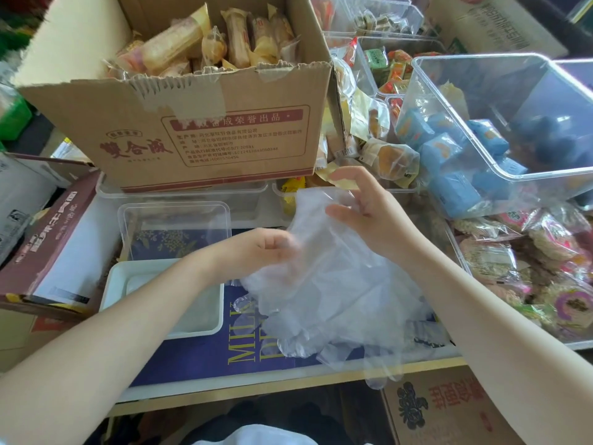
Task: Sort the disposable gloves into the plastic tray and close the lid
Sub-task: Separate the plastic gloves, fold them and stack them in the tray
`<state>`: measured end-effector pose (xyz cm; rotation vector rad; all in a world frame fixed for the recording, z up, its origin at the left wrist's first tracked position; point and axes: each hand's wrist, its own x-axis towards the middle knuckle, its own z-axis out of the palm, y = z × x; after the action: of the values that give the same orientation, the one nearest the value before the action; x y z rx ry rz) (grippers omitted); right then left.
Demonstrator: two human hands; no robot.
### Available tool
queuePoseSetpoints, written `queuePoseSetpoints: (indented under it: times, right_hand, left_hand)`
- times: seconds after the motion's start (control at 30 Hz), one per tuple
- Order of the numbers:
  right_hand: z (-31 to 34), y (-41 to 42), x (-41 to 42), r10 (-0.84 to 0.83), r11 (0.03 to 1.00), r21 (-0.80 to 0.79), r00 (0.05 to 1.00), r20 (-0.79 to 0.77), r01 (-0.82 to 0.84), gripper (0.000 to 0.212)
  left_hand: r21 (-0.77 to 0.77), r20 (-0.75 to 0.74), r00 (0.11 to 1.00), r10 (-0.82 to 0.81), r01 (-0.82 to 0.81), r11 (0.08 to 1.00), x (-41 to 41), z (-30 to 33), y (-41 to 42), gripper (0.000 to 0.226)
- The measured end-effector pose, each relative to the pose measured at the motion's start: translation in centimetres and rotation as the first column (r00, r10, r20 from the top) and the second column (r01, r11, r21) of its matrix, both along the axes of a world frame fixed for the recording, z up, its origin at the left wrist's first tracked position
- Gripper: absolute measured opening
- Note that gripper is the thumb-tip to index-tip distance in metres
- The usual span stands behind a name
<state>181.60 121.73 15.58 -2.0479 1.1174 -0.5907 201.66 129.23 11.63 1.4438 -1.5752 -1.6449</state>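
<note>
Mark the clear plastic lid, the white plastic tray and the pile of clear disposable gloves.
clear plastic lid (175, 220): head view, flat middle panel.
white plastic tray (110, 285): head view, left rim.
pile of clear disposable gloves (337, 293): head view, middle of heap.

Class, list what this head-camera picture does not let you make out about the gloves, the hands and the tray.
- Glove count: the disposable gloves overlap, clear, in a heap.
- Left hand fingertips: hidden behind glove film.
- Right hand grip: the pinch is blurred by film.
- White tray contents: the left forearm covers part.
- Clear lid fit: lies apart, unknown.
</note>
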Motion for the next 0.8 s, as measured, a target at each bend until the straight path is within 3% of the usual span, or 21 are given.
queuePoseSetpoints:
  times: [0.07, 0.17, 0.23, 0.33, 0.43, 0.53, 0.7, 0.8]
  right_hand:
    - [0.1, 0.0, 0.0, -0.020, 1.000, 0.000, 1.000, -0.003, 0.020, 0.032]
    - [-0.2, 0.1, 0.1, -0.018, 0.999, -0.040, 0.999, -0.031, 0.017, 0.009]
    - [-0.5, 0.2, 0.3, -0.045, 0.997, -0.060, 0.999, -0.030, 0.043, 0.006]
    - [-0.8, 0.5, 0.7, -0.091, 0.994, -0.065, 0.996, -0.014, 0.090, 0.007]
    - [-0.6, 0.9, 1.0, -0.099, 0.992, -0.075, 0.995, 0.013, 0.100, 0.011]
    - [-0.4, 0.8, 0.9, -0.126, 0.990, -0.054, 0.991, 0.037, 0.128, 0.016]
    - [-1.5, 1.0, -1.5, -0.406, 0.911, 0.162, 0.894, 0.188, 0.380, 0.047]
    - [-2.8, 2.4, -2.6, -0.439, 0.887, 0.291, 0.850, 0.292, 0.358, 0.039]
  left_hand:
    - [0.025, 0.096, 0.995, -0.028, 0.025, 0.999, 0.5, -0.4, 0.1, 0.014]
    - [0.093, 0.211, 0.970, -0.119, 0.101, 0.991, 0.7, -0.5, 0.2, 0.028]
    - [0.080, 0.163, 0.987, 0.001, -0.014, 0.997, 0.4, -0.1, 0.1, 0.027]
    - [-0.067, 0.030, 0.975, 0.222, -0.219, 0.973, -0.9, 0.4, -0.3, 0.026]
    - [-0.272, 0.108, 0.950, 0.292, -0.255, 0.928, -1.9, 0.2, -0.5, 0.041]
    - [-0.360, 0.072, 0.941, 0.332, -0.286, 0.888, -1.9, -0.4, -0.6, 0.050]
    - [-0.265, -0.076, 0.922, 0.380, -0.387, 0.883, -1.3, -0.4, -1.0, 0.035]
    - [-0.212, -0.158, 0.892, 0.424, -0.450, 0.868, -0.7, -0.2, -1.0, 0.049]
